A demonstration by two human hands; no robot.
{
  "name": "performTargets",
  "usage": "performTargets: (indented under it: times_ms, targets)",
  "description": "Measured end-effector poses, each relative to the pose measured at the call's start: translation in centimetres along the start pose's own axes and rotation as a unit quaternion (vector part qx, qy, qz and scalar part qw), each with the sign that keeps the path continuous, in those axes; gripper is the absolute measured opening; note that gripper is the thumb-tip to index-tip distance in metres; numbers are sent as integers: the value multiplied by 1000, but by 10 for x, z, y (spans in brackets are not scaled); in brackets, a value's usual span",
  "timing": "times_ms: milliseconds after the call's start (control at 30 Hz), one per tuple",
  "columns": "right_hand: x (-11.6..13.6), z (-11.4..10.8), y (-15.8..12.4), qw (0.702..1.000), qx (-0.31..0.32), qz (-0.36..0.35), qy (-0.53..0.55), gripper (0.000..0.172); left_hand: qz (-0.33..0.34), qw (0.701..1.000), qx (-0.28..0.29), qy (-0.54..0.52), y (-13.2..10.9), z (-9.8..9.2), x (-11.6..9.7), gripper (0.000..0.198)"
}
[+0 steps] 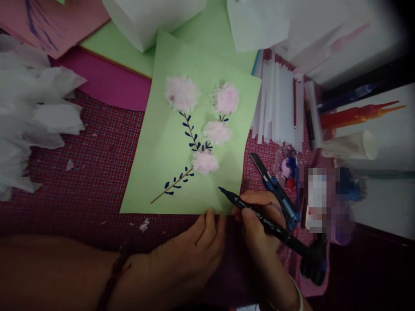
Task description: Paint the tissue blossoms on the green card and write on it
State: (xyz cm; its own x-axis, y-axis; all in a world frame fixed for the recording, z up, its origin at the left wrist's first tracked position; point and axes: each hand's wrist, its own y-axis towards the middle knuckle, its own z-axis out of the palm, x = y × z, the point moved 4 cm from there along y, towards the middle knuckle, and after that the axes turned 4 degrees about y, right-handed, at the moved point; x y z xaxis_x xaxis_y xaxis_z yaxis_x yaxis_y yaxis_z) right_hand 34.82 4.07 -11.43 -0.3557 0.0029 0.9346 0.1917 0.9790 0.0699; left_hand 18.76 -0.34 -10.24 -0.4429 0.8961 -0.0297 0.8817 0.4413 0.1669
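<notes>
My right hand [259, 220] is closed around a black marker [275, 231], its uncapped dark tip just over the lower right of a light green sheet of paper [145, 181]. Along the sheet's bottom edge, my left hand [194, 246] has its fingers bent and close together on the paper; its thumb is hidden. Several fluffy pale pink flowers [183, 93] are stuck on the sheet. A thin brown stem [178, 178] with small dark blue leaves runs up from the lower left, and more leaves branch between the flowers.
Crumpled white tissue [39, 112] lies at left on the checked cloth [110, 142]. A blue cutter knife [279, 194] is right of the sheet, below white sticks [275, 99]. A paper cup [353, 144] lies farther right. Coloured sheets [110, 77] and white paper are behind.
</notes>
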Motion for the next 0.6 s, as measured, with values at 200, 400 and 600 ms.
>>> performTargets:
  times_ms: [200, 400, 600]
  targets:
    - [0, 1, 8, 999, -36, 9, -34, 8, 10, 1000, 1, 4, 5, -4, 10, 48]
    - [0, 3, 13, 998, -39, 5, -48, 7, 9, 1000, -14, -4, 7, 0, 9, 47]
    - [0, 3, 12, 997, -36, 5, -61, 8, 9, 1000, -10, 1, 7, 1, 6, 47]
